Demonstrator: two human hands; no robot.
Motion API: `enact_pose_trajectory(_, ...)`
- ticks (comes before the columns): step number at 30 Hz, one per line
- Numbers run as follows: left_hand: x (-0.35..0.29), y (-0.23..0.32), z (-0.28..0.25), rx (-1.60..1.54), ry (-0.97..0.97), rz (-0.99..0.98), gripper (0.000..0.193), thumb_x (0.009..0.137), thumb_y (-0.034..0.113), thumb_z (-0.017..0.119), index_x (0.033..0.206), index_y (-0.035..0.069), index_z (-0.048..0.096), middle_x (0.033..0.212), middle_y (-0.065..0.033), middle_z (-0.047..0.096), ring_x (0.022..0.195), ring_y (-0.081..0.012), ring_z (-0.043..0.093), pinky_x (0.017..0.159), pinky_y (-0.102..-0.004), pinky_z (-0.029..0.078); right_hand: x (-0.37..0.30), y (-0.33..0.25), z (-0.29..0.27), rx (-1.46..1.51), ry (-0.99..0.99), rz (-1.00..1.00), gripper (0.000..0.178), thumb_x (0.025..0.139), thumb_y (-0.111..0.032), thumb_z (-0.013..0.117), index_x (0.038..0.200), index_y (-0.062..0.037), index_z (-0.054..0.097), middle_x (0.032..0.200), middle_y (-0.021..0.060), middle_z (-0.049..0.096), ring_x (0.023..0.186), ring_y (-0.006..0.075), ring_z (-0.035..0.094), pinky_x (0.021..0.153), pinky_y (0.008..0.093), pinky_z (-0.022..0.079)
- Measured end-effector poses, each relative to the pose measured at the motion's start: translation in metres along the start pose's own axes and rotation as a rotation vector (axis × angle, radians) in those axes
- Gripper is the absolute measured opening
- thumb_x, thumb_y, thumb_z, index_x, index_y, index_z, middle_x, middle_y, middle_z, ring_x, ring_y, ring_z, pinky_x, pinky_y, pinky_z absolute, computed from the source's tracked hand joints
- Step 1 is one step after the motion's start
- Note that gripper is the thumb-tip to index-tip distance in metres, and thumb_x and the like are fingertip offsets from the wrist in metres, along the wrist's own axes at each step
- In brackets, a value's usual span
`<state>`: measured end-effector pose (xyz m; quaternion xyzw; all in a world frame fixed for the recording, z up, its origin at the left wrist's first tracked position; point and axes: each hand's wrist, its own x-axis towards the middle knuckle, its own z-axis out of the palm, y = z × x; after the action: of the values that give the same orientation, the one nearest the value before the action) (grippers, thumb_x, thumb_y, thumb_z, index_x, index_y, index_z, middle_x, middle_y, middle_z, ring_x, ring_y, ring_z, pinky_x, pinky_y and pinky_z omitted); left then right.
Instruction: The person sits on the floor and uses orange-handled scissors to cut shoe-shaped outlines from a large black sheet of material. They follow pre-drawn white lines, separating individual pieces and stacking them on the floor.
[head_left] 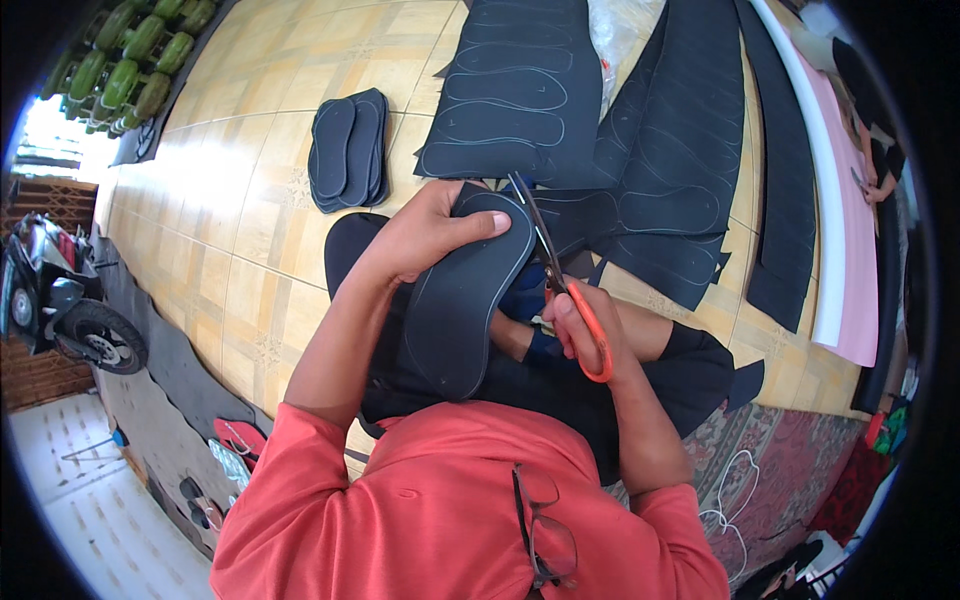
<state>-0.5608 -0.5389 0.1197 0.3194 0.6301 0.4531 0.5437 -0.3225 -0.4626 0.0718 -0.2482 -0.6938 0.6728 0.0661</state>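
My left hand (440, 235) grips the upper end of a black shoe sole cutout (462, 300), thumb on top and fingers hidden beneath it. A pale drawn outline runs close to its edge. My right hand (590, 325) is wrapped round the orange handles of a pair of scissors (545, 240). Their blades point away from me, narrowly parted at the tips, along the cutout's right edge; whether they touch it I cannot tell. Ahead and left, a stack of black sole cutouts (348, 150) lies on the tiles. A black sheet (510, 90) with drawn sole outlines spreads ahead.
More marked black sheets (680, 150) lie ahead to the right, beside white and pink rolls (830, 200). Another person's hand (880, 188) shows at the far right. A motorcycle (75, 310) stands at the left. Patterned carpet (790, 470) and a white cable (735, 510) are right.
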Motion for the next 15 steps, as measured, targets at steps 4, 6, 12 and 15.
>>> enact_pose_trajectory(4,0.003,-0.005,0.002,0.035,-0.072,-0.016,0.033,0.084,0.021,0.074,0.106,-0.003,0.067,0.09,-0.005,0.069,0.076,-0.0099,0.065,0.07,-0.0236,0.053,0.01,0.025,0.009,-0.029,0.112,-0.166,0.048,0.101,-0.044,0.041,0.086,-0.0005,0.056,0.053,0.001,0.046,0.043,0.0091,0.045,0.043,0.0232,0.035)
enact_pose_trajectory(6,0.003,-0.009,-0.001,0.022,-0.064,-0.035,0.033,0.084,0.022,0.074,0.104,-0.003,0.067,0.091,-0.0051,0.07,0.077,-0.01,0.065,0.071,-0.0236,0.053,0.008,0.014,0.003,0.025,0.068,-0.094,0.047,0.1,-0.044,0.045,0.083,-0.0012,0.056,0.055,0.0031,0.047,0.044,0.0099,0.046,0.042,0.0248,0.037)
enact_pose_trajectory(12,0.016,0.003,-0.022,0.21,0.165,0.045,0.039,0.082,0.022,0.076,0.11,-0.003,0.064,0.094,-0.0071,0.068,0.078,-0.0105,0.063,0.07,-0.0242,0.052,0.003,0.037,0.0,0.372,0.149,0.021,0.049,0.101,-0.046,0.043,0.089,-0.0002,0.056,0.059,0.0043,0.047,0.044,0.0104,0.046,0.041,0.0238,0.039)
enact_pose_trajectory(15,0.024,0.017,-0.041,-0.382,0.673,0.531,0.034,0.085,0.01,0.071,0.113,-0.003,0.057,0.088,-0.0093,0.065,0.073,-0.0112,0.062,0.06,-0.023,0.05,0.002,0.038,0.009,0.412,0.297,0.017,0.05,0.102,-0.045,0.042,0.09,0.0007,0.056,0.059,0.0031,0.046,0.044,0.0096,0.045,0.041,0.0232,0.039)
